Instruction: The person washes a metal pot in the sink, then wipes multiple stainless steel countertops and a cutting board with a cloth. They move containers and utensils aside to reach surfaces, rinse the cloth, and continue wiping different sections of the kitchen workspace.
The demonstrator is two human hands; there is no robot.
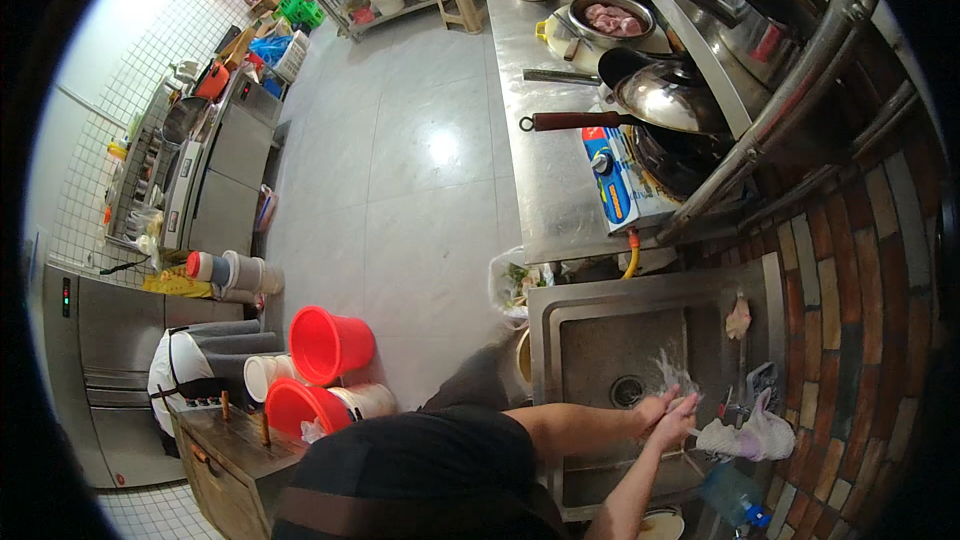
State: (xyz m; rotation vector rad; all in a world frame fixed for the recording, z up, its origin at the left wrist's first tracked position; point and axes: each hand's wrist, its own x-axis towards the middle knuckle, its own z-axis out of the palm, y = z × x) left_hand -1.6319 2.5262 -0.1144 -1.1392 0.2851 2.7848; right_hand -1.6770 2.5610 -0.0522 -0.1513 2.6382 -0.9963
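Note:
My left hand (654, 409) and my right hand (676, 421) press together over the stainless steel sink (550, 360). Water (673, 371) splashes off the fingertips towards the drain (628, 391). The palms are turned inward, so whether anything small lies between them is hidden. Close by my right hand, a white textured cloth (742, 439) hangs over the tap area at the sink's back edge. A pale, crumpled piece (739, 316) of something lies on the rear ledge.
Left of the sink, a steel counter (551, 195) carries a portable gas stove (611, 176), a lidded pan (667, 101) and a bowl of raw meat (611, 19). Red buckets (330, 345) stand behind me on the floor. A clear plastic bottle (731, 495) is at the sink's right.

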